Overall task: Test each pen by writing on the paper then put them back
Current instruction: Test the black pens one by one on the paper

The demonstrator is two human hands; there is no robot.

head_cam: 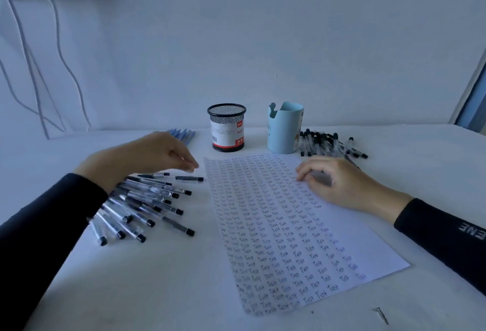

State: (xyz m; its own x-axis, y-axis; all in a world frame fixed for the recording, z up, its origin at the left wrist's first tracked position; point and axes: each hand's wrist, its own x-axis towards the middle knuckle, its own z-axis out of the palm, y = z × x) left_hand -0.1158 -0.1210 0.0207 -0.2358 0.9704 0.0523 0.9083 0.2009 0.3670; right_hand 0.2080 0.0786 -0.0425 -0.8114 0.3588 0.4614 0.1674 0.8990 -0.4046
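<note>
Paper [289, 238] sits mid-desk [131, 278], full of "Test" rows. Left pen pile [147, 207] is fanned, caps pointing right toward the sheet. Left hand [157, 157] hovers over its far edge, fingers loosely curled, holding nothing. Right hand [339, 183] grips a blurred pen [323, 178] on the sheet's far-right part. Right pen pile [326, 145], beside the blue cup [285, 130], lies just beyond it, so the right hand is nearer for the put-back, probably there.

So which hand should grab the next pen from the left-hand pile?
Left, likely: left hand hovers just above the pen pile; right hand grips a pen at the paper.
</note>
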